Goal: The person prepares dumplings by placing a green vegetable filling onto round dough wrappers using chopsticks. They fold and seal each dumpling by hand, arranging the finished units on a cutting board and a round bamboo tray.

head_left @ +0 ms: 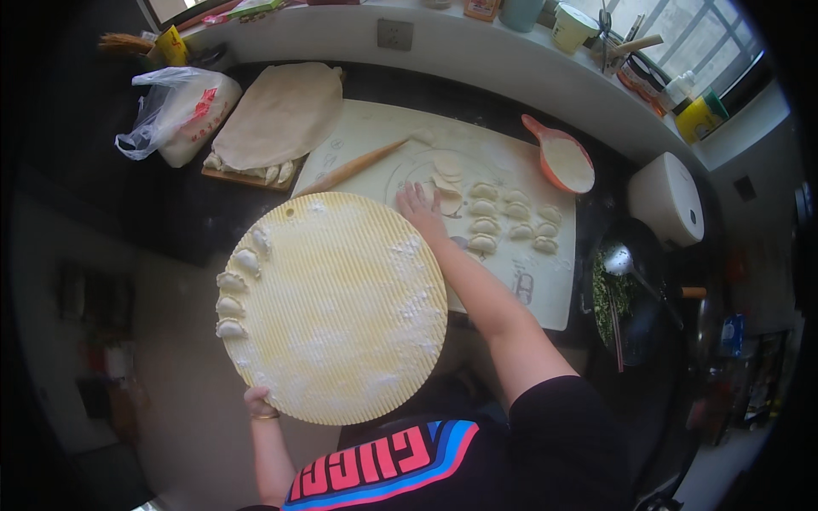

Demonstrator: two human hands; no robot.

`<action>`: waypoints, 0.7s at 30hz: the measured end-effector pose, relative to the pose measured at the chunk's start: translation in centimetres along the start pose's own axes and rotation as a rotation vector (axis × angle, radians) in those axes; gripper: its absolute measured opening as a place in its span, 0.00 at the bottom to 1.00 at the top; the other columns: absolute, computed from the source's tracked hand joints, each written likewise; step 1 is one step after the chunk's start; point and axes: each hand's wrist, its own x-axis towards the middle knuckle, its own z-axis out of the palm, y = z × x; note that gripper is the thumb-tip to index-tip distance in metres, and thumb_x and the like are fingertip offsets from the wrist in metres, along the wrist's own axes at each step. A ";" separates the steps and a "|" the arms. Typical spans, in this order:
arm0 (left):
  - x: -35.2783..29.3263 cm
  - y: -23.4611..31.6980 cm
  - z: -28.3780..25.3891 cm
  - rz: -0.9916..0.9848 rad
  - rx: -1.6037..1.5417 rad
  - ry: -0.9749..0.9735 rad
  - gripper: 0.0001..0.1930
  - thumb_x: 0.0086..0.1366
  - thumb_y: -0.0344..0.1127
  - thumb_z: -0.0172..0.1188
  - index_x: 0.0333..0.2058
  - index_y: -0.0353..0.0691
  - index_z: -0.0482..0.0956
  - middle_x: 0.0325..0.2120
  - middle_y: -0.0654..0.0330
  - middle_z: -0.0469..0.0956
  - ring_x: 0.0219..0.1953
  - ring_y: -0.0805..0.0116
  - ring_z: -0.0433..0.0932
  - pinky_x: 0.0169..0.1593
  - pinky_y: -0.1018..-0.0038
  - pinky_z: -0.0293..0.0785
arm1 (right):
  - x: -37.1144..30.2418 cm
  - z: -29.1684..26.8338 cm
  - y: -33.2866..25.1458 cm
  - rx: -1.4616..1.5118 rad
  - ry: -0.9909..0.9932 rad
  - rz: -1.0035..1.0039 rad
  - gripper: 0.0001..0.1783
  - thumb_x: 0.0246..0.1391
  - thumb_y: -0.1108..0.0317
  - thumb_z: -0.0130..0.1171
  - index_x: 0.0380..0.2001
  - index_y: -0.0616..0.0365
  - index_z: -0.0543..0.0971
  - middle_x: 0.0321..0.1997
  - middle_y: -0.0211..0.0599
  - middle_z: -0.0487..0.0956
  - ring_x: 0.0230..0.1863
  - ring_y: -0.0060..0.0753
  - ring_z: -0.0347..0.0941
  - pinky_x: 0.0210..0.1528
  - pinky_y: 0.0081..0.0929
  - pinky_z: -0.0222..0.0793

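Note:
My left hand (258, 402) is closed on the near-left rim of a large round ridged tray (341, 289), pale yellow and dusted with flour. Several dumplings (230, 305) sit along the tray's left edge. Beyond the tray, my right hand (420, 211) lies with its fingers spread on the pale pastry mat (545, 294), next to a few round dough wrappers (447, 175). To the right of that hand, more dumplings (484, 209) stand in rows on the mat. A wooden rolling pin (354, 167) rests across the mat's left part.
At the far left, a dough sheet (281, 111) covers dumplings on a wooden board (247, 176), beside a plastic bag (192, 115). An orange scoop of flour (567, 162) stands at the mat's far right. Farther right are a pan of green filling (612, 294) and a white appliance (665, 200).

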 end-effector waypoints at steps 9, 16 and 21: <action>1.6 -3.2 -1.8 -0.089 -0.100 -0.033 0.44 0.32 0.24 0.56 0.57 0.33 0.57 0.52 0.49 0.66 0.53 0.48 0.67 0.58 0.59 0.63 | -9.8 -6.3 4.1 0.288 0.522 0.348 0.20 0.46 0.68 0.57 0.45 0.61 0.70 0.49 0.49 0.69 0.55 0.50 0.60 0.56 0.39 0.55; 4.0 -1.0 -2.7 -0.195 -0.055 -0.148 0.41 0.35 0.20 0.54 0.56 0.32 0.58 0.51 0.49 0.67 0.52 0.48 0.68 0.57 0.59 0.64 | -15.3 -6.0 1.8 0.298 0.485 0.534 0.21 0.36 0.64 0.66 0.35 0.59 0.72 0.37 0.43 0.71 0.44 0.48 0.64 0.46 0.39 0.60; 5.3 0.3 -4.8 -0.296 0.015 -0.138 0.36 0.45 0.22 0.55 0.57 0.32 0.56 0.53 0.49 0.66 0.54 0.51 0.67 0.58 0.59 0.63 | -14.1 -6.5 0.0 0.319 0.346 0.911 0.28 0.29 0.62 0.72 0.36 0.63 0.73 0.35 0.45 0.76 0.37 0.44 0.73 0.41 0.35 0.67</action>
